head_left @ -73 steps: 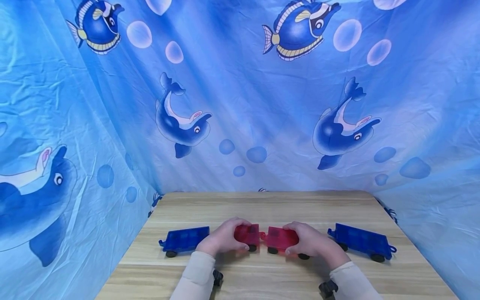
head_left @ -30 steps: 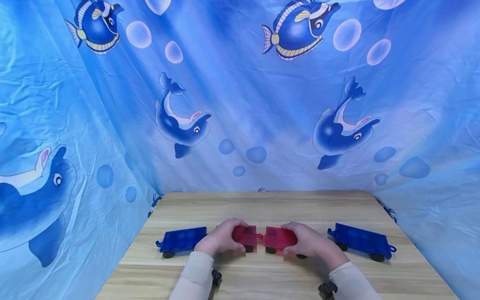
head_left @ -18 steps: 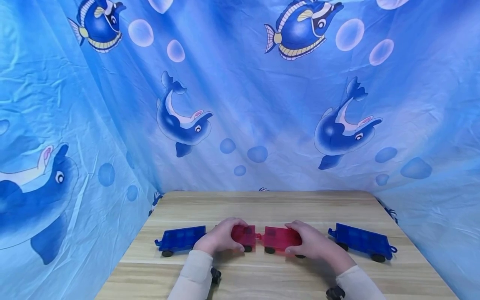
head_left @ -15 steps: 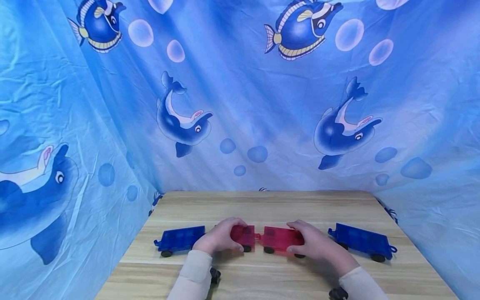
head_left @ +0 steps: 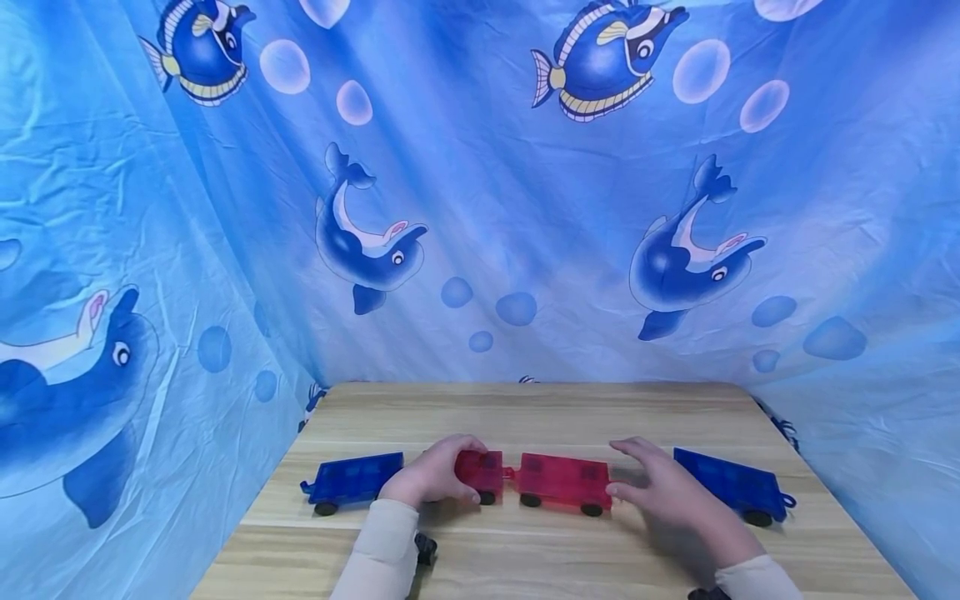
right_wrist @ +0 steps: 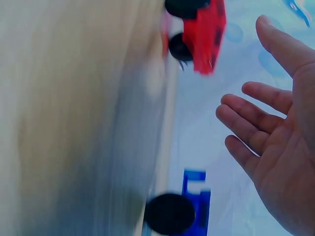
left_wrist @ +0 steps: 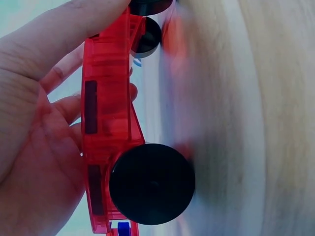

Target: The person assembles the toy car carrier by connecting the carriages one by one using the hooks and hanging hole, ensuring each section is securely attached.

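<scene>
My left hand [head_left: 431, 477] grips the left red toy train car [head_left: 489, 473], thumb on the near side and fingers beyond, as the left wrist view also shows. That car's hook meets the hook of the right red train car [head_left: 564, 482], which stands on its black wheels. Behind the left hand is a blue train car [head_left: 358, 478]; a bit of blue [left_wrist: 123, 228] shows at the red car's rear end. My right hand [head_left: 670, 493], fingers spread and holding nothing, is just right of the right red car, beside another blue train car [head_left: 731, 483].
All cars stand in a row on a wooden table [head_left: 525, 417]. A blue cloth [head_left: 480, 208] printed with fish and dolphins hangs behind the table and at both sides. The right blue car is apart from the red ones.
The left hand has slid the red cars left, and the left blue car has moved left too. My right hand has let go of the right red car and moved right.
</scene>
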The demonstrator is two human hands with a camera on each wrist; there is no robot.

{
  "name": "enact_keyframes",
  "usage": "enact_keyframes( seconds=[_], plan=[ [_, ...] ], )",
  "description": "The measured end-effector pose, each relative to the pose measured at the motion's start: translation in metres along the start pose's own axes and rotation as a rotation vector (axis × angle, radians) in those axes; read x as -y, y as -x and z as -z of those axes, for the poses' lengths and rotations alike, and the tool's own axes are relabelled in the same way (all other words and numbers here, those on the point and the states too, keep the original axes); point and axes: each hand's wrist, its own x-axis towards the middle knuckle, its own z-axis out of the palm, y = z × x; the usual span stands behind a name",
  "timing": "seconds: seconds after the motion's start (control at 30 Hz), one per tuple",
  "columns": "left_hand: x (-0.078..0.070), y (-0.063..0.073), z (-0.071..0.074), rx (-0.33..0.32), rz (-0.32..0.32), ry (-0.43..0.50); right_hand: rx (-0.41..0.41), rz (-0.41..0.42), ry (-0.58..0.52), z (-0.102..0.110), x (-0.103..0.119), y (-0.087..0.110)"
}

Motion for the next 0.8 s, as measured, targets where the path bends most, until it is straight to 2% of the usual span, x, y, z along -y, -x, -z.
enact_keyframes(
  seconds=[0.3, 0.53, 0.8],
  plan=[
    [-0.003, 0.002, 0.003, 0.005, -0.002, -0.019, -0.032, -0.083, -0.015, 0.027, -0.028, 0.02],
    [-0.002, 0.003, 0.004, 0.004, 0.013, -0.002, -0.021, -0.149, -0.01, 0.042, -0.047, 0.03],
    [0.001, 0.006, 0.007, -0.003, 0.025, -0.007, -0.003, -0.147, 0.036, 0.059, -0.061, 0.042]
  ],
)
